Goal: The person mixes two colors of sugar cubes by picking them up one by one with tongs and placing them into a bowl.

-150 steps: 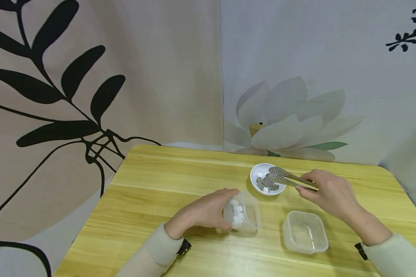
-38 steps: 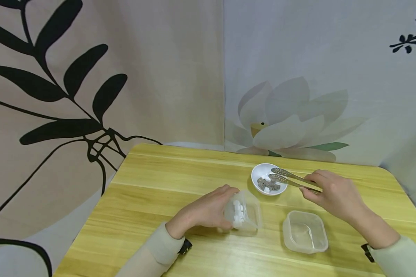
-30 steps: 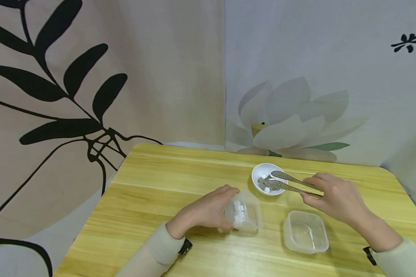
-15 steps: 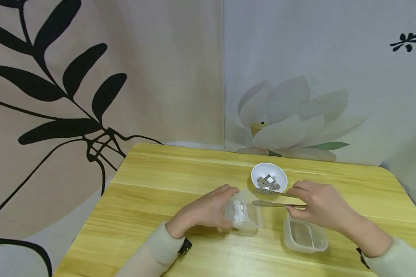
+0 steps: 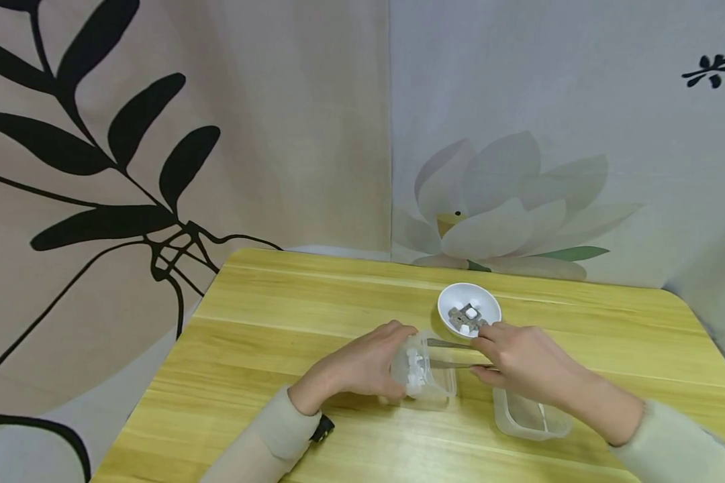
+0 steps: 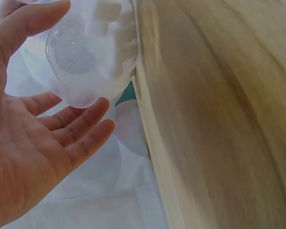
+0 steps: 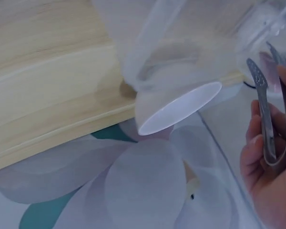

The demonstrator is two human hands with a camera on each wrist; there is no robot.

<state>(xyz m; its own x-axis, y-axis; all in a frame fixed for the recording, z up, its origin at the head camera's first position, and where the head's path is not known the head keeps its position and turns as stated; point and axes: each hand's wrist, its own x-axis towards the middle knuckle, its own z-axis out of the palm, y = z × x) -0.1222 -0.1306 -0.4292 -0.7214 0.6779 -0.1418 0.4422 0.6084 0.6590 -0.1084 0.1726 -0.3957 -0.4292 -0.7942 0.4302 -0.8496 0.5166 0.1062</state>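
My left hand (image 5: 362, 365) holds a clear plastic container (image 5: 438, 386) tipped on its side, its mouth facing right. Several small white pieces (image 5: 415, 369) lie inside it. In the left wrist view the thumb is on one side of the container (image 6: 81, 71) and the fingertips touch the other. With my right hand (image 5: 528, 365) I grip metal tongs (image 5: 450, 344), their arms apart and their tips at the container's mouth. The right wrist view shows the tongs (image 7: 261, 83) with perforated tips. Behind them a white bowl (image 5: 458, 291) holds grey pieces (image 5: 458, 318) and a few white ones.
A second clear plastic container (image 5: 522, 429) stands upright at the right, partly hidden under my right forearm. All of this rests on a wooden table (image 5: 278, 322). A printed curtain (image 5: 314, 134) hangs just behind the table's far edge.
The tongs have opened over the bowl, and a white piece now lies on the grey ones. My right hand has moved them left and nearer, to the tipped container's mouth. My left hand has stayed put.
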